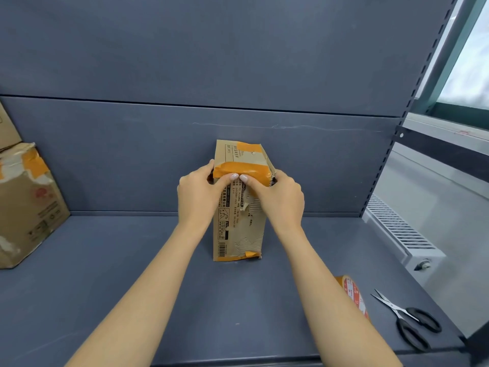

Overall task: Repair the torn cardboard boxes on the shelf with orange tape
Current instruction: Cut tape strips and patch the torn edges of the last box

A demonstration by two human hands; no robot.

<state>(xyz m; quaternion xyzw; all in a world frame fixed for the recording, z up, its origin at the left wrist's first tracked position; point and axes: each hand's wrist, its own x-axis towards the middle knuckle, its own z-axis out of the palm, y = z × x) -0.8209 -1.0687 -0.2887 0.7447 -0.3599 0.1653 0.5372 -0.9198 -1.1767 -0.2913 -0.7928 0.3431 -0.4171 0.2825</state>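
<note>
Left to right. At the left edge of the shelf (pixel 132 300) stands a larger cardboard box (pixel 26 205), its torn upper edge already patched with orange tape; a second box sits on top of it, mostly out of frame.

Centre: the small cardboard box (pixel 239 229) stands upright on the shelf, near the back panel. Its front face is scuffed, with the outer paper peeled away to expose the corrugation, and a strip of orange tape (pixel 243 169) crosses its upper part. The left hand (pixel 199 193) wraps the box's left edge, thumb pressing on the strip; the right hand (pixel 277 197) mirrors it on the right edge. Both thumbs meet at the middle of the tape, so each grip is closed around the box itself.

The box appears light and thin-walled, probably easy to dent; its torn right corner looks weakest. It is best held by the intact side edges, as here, with flat thumb pressure to seat the tape.

Right: the orange tape roll (pixel 354 295) lies on the shelf, partly hidden by the right forearm, and beside it black-handled scissors (pixel 407 320), blades apart.
</note>
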